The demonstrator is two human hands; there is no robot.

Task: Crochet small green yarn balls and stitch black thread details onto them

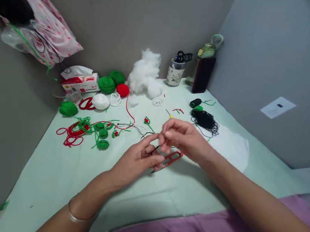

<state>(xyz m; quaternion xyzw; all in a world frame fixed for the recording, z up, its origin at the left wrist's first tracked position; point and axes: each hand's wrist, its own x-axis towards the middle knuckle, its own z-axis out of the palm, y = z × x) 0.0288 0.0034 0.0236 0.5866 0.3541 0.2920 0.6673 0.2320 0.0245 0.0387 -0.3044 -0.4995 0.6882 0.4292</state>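
Observation:
Over the middle of the table, my left hand (136, 159) and my right hand (186, 138) meet at the fingertips. A short stretch of black yarn (155, 149) runs between them. It passes through the curled fingers of my left hand, whose index finger reaches toward the right. My right hand is closed in a pinch where the strand ends; the fingers partly hide it. Red-handled thread snips (174, 156) lie just beneath both hands, partly covered by the left fingers. A small green and red crocheted piece (147, 121) rests a little beyond.
Left are tangled red yarn (74, 134) and green crocheted balls (103, 144). Yarn balls (106, 84), a tissue box (90, 83), white stuffing (145, 75), a pen cup (176, 74) and a phone (203, 74) line the back. Black yarn bundle (205, 122) sits right.

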